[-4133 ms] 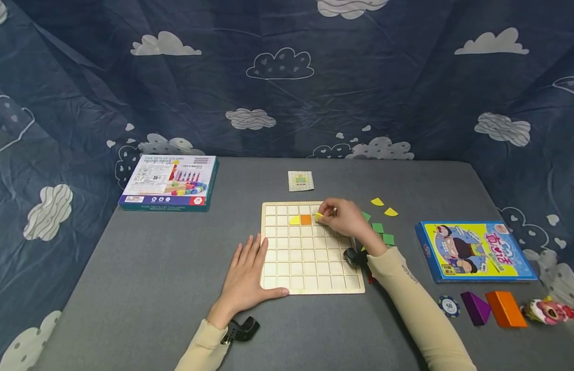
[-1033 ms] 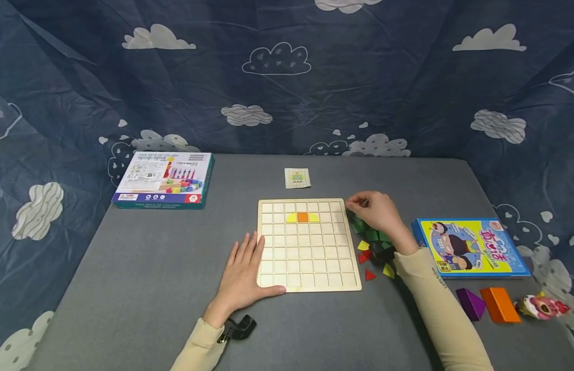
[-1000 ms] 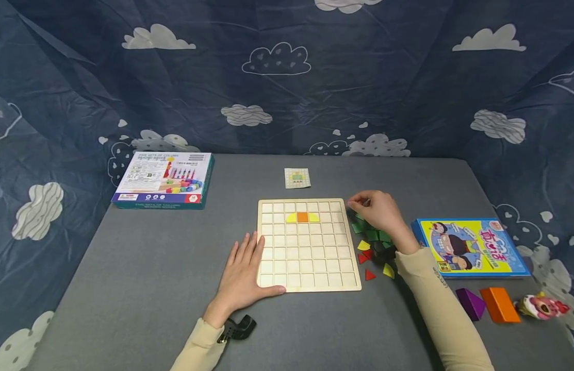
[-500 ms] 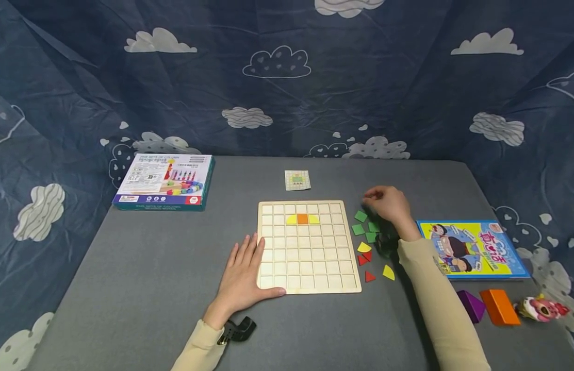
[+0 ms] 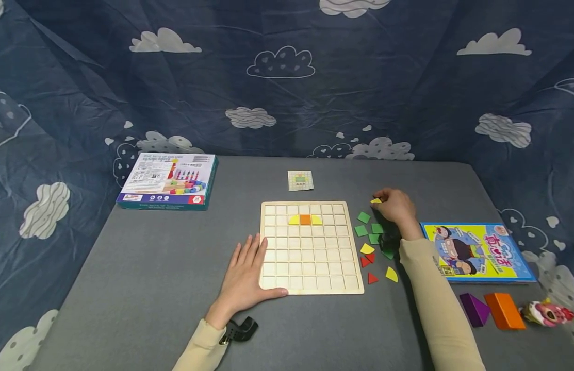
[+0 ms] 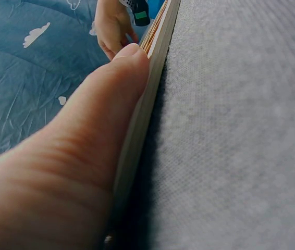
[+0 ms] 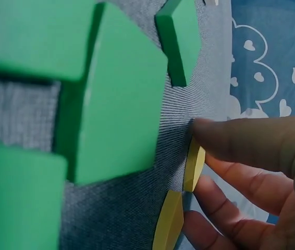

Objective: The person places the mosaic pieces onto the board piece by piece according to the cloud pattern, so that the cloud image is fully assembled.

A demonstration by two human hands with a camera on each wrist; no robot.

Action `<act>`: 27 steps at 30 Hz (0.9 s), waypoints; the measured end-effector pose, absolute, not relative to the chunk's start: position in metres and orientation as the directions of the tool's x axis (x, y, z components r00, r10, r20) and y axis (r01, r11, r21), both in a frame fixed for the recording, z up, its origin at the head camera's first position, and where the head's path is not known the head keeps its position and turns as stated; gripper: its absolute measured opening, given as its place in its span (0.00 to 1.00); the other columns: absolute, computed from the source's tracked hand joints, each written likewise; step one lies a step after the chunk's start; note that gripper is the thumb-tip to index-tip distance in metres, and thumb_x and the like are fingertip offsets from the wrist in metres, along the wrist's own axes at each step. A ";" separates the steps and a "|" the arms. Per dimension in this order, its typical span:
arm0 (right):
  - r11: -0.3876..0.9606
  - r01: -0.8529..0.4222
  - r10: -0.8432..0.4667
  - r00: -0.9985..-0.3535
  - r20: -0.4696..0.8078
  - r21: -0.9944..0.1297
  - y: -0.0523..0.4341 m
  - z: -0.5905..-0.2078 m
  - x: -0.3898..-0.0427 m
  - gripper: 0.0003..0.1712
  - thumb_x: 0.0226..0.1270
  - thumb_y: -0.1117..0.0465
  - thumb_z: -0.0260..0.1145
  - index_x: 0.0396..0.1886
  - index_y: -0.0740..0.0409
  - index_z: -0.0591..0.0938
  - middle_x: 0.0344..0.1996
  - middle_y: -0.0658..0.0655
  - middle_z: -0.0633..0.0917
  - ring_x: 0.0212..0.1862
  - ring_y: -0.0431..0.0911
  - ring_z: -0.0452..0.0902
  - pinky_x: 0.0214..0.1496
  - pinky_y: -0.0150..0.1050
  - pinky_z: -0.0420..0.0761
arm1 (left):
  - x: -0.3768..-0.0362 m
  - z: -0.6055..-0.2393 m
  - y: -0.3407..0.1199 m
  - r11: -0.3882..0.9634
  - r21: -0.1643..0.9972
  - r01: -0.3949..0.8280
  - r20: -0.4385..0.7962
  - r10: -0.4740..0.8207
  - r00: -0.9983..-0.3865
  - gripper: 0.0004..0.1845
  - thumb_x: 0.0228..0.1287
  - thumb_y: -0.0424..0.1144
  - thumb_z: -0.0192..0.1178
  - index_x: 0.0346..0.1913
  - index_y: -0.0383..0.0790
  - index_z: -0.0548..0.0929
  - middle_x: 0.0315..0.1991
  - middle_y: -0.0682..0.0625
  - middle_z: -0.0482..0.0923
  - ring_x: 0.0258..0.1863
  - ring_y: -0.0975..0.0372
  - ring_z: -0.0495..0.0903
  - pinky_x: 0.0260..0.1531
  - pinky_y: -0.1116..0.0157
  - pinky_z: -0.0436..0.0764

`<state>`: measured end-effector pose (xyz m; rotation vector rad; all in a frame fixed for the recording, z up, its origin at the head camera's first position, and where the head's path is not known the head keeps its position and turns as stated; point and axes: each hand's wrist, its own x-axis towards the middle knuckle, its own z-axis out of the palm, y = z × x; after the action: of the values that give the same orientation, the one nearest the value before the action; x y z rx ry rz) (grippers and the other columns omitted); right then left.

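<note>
A wooden grid board (image 5: 312,278) lies on the grey table, with an orange square (image 5: 305,219) between two yellow pieces in its second row. My left hand (image 5: 245,273) lies flat at the board's near left corner, and the thumb (image 6: 85,146) presses against the board's edge (image 6: 142,104). My right hand (image 5: 394,206) is to the right of the board, its curled fingers (image 7: 241,138) pinching a yellow piece (image 7: 194,164) on the table. A second yellow piece (image 7: 168,221) lies just beside it. Green squares (image 5: 363,217) lie close by.
Loose yellow pieces (image 5: 366,248) and red triangles (image 5: 372,279) sit by the board's right edge. A pattern card (image 5: 300,180) lies behind the board and a toy box (image 5: 168,180) at the far left. At right are a picture book (image 5: 477,251), a purple block (image 5: 474,308), an orange block (image 5: 505,309) and a small figure (image 5: 548,313).
The right hand left the board, where a second yellow piece now sits, and moved right past the green squares to a yellow piece. The left hand stayed put.
</note>
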<state>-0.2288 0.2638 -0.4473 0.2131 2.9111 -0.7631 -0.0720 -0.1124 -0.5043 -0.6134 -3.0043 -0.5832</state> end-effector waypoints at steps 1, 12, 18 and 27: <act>0.863 0.173 0.110 -0.981 -0.159 -0.475 0.264 -0.447 -0.228 0.19 0.64 0.58 0.65 0.51 0.65 0.80 0.46 0.67 0.78 0.48 0.60 0.71 0.50 0.57 0.68 | -0.072 -0.504 -0.112 0.852 0.357 0.383 0.095 0.375 -0.922 0.64 0.44 0.80 0.51 0.75 0.38 0.45 0.75 0.42 0.40 0.73 0.53 0.36 0.69 0.55 0.34; 0.869 0.190 0.136 -0.979 -0.149 -0.457 0.261 -0.445 -0.226 0.18 0.62 0.59 0.66 0.48 0.66 0.82 0.40 0.64 0.80 0.44 0.58 0.70 0.51 0.57 0.64 | -0.072 -0.504 -0.112 0.849 0.362 0.385 0.099 0.376 -0.921 0.64 0.44 0.80 0.51 0.75 0.38 0.46 0.75 0.42 0.41 0.73 0.54 0.36 0.69 0.55 0.35; 0.878 0.160 0.119 -0.986 -0.118 -0.450 0.262 -0.446 -0.225 0.16 0.60 0.57 0.69 0.42 0.66 0.83 0.34 0.62 0.80 0.40 0.58 0.71 0.48 0.56 0.65 | -0.072 -0.504 -0.112 0.847 0.370 0.382 0.094 0.375 -0.922 0.64 0.44 0.80 0.52 0.75 0.38 0.46 0.75 0.42 0.40 0.73 0.54 0.35 0.69 0.55 0.35; 0.878 0.135 0.092 -0.989 -0.114 -0.459 0.265 -0.449 -0.225 0.17 0.58 0.56 0.71 0.39 0.65 0.81 0.28 0.59 0.77 0.33 0.54 0.69 0.39 0.48 0.65 | -0.072 -0.503 -0.113 0.851 0.360 0.383 0.092 0.376 -0.922 0.64 0.45 0.80 0.52 0.75 0.38 0.46 0.75 0.42 0.41 0.73 0.54 0.36 0.69 0.55 0.35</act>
<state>-0.2250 0.2650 -0.4490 0.1791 2.9580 -0.7334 -0.0716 -0.1126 -0.5029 -0.6158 -3.0049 -0.5897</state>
